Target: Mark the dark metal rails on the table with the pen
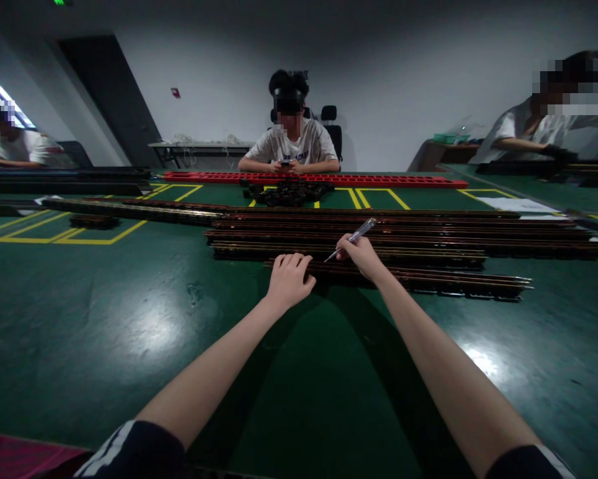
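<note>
My right hand (pixel 361 256) grips a slim screwdriver (pixel 362 230) with a clear handle. Its thin shaft slants down to the left, its tip at the nearest long dark rail (pixel 458 282). My left hand (pixel 291 281) is closed over that rail near its left end, fingers on the far side and thumb on the near side. Just behind lies a bundle of similar long dark rails (pixel 418 233) with coppery edges, stacked parallel across the table. The part of the near rail under my hands is hidden.
A green table (pixel 179 399) with yellow lines spreads around me. Beyond the rails are a heap of small black parts (pixel 291 191) and a long red slotted strip (pixel 378 180). More dark rails (pixel 64 181) lie left. Three people sit around; the one opposite holds a small device.
</note>
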`<state>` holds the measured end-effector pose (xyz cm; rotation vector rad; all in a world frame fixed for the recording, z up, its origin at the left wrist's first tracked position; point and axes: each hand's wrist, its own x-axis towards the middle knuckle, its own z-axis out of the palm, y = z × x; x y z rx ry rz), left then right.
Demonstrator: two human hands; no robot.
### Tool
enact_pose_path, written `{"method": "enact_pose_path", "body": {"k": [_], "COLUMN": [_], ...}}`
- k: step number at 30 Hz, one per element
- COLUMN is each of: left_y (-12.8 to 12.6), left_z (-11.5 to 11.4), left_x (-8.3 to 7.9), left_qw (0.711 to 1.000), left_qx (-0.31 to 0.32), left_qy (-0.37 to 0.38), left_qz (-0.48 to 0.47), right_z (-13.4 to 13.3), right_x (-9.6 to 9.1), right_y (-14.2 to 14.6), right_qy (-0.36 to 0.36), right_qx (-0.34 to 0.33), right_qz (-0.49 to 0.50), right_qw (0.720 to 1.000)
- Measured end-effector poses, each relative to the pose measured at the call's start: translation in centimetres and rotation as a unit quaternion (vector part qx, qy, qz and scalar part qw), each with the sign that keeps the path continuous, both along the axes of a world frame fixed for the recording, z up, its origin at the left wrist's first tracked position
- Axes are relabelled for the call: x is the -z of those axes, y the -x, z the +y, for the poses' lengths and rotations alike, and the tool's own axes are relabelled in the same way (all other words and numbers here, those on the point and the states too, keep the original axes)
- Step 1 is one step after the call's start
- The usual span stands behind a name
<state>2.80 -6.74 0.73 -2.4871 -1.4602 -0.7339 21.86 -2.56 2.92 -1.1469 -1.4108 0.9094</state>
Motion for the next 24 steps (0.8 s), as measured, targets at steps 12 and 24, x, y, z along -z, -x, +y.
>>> {"method": "enact_pose_path", "body": {"k": [12, 24], "left_y": [-0.03, -0.12], "left_z": [0.04, 0.13], "left_x": [0.03, 0.09], "left_qw": [1.000, 0.999], "left_qx": [-0.008, -0.020], "left_qy": [-0.003, -0.018], "left_qz": [0.014, 0.023], "right_z": [0.18, 0.08], "right_x": [0.31, 0.17], "right_y": [-0.23, -0.24], "right_qy": [-0.001, -0.010], "right_qx": [0.015, 0.039], "right_qz": [0.010, 0.011], "right_qw": [1.000, 0.999]}}
